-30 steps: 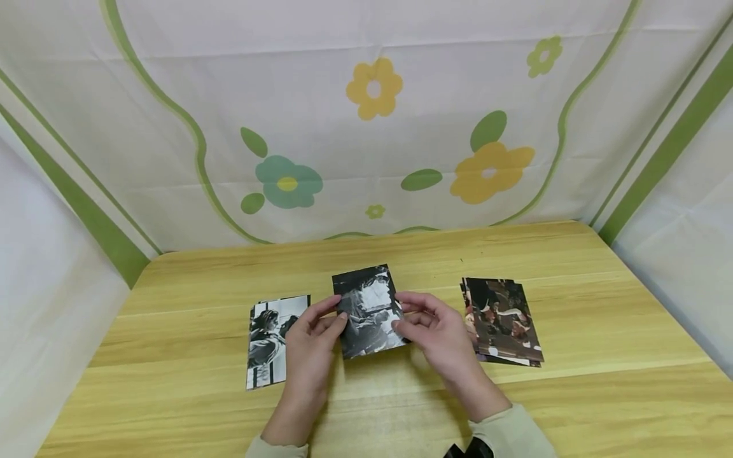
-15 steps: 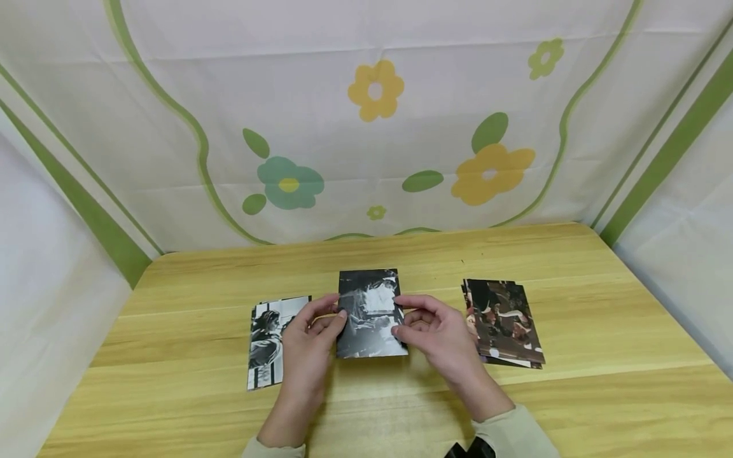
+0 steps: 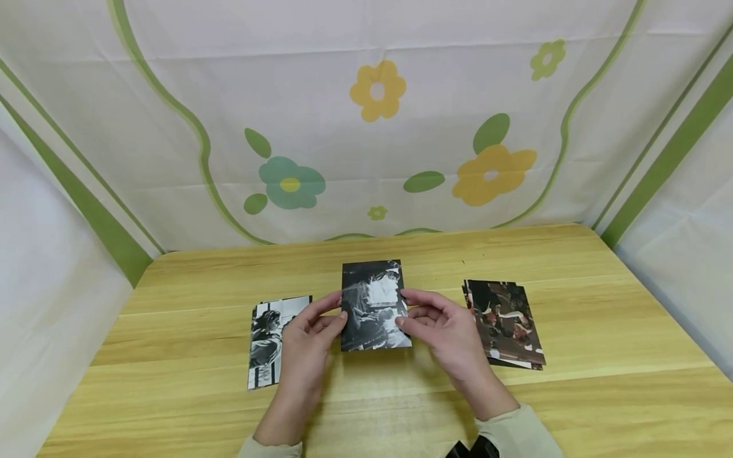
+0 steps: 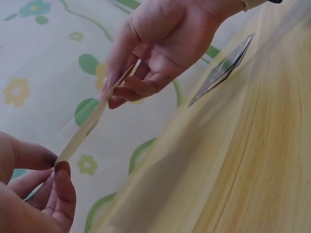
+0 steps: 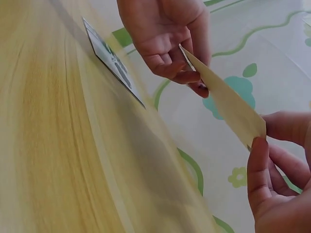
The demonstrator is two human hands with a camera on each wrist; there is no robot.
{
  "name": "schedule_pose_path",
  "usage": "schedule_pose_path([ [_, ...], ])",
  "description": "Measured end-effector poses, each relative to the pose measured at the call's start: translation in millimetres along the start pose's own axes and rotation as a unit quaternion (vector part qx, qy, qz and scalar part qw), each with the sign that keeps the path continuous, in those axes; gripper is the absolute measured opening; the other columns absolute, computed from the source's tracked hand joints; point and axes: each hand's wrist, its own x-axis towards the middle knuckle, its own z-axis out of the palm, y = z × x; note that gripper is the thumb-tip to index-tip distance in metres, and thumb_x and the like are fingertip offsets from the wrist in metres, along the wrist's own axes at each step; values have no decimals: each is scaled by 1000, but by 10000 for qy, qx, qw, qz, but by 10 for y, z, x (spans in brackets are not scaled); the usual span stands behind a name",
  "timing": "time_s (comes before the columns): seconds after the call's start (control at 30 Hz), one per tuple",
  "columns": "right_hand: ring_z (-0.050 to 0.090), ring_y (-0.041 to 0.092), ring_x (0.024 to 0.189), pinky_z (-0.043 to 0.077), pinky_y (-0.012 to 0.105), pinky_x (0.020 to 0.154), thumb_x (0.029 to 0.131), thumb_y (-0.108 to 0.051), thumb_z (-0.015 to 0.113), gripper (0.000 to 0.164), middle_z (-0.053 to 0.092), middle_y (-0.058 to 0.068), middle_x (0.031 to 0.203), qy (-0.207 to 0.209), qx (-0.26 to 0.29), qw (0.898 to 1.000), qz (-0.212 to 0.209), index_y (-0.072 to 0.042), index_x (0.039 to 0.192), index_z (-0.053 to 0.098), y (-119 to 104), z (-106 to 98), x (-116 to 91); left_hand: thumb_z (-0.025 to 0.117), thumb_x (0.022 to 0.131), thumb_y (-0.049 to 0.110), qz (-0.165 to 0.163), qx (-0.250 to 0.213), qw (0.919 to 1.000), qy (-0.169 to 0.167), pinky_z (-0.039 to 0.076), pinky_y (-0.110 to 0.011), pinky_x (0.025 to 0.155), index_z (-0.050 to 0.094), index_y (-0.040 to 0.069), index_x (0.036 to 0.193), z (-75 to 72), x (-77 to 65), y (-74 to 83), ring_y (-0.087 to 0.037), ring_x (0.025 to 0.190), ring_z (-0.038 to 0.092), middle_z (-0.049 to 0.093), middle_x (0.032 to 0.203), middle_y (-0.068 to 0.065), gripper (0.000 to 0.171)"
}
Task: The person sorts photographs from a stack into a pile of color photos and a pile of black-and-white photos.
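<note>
A black-and-white photo card [image 3: 373,305] is held up between both hands over the middle of the table. My left hand [image 3: 308,346] pinches its left edge between thumb and fingers. On the opposite edge, my right hand [image 3: 449,331] has the same kind of pinch. Both wrist views show the card nearly edge-on, raised off the wood; whether it is a single card I cannot tell. Beside my left wrist lies a small pile of black-and-white photos [image 3: 265,346], partly covered by that hand. Darker, coloured photos [image 3: 509,324] lie stacked right of my right hand.
The wooden table [image 3: 172,350] runs back to a white cloth [image 3: 378,146] printed with flowers, hanging behind it. More white cloth hangs at both sides. A black strap-like item [image 3: 474,448] shows at the right sleeve.
The photo card, tilted a second ago, has turned upright in both hands. In the last half second it has risen a little and shifted slightly right. Both piles stay in place.
</note>
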Motion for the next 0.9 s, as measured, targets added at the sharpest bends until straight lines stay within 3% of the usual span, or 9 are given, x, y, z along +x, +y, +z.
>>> schedule_pose_path([
  [0.37,69,13,101,61,21,89,86,9,79,55,69,5,111,-146,41,9997,-204,5,140,66,10,7,-5,75,97,0,-113,140,9998,-4,58,-18,83,75,9,134,-10,2,19,-8,96,71,71,132,-9,38],
  [0.7,69,12,100,61,20,89,85,7,81,56,70,7,115,-170,-151,9996,-159,2,139,67,6,9,-5,75,98,1,2,115,9999,0,57,-19,79,73,6,135,-23,-18,71,-7,92,71,71,129,-10,37],
  [0.9,69,12,101,61,21,90,86,7,81,56,69,8,119,-186,-154,9996,-164,2,140,66,-3,12,-10,74,98,0,-104,152,9998,0,57,-20,80,74,9,134,-40,-5,72,-8,94,71,70,130,-9,37],
])
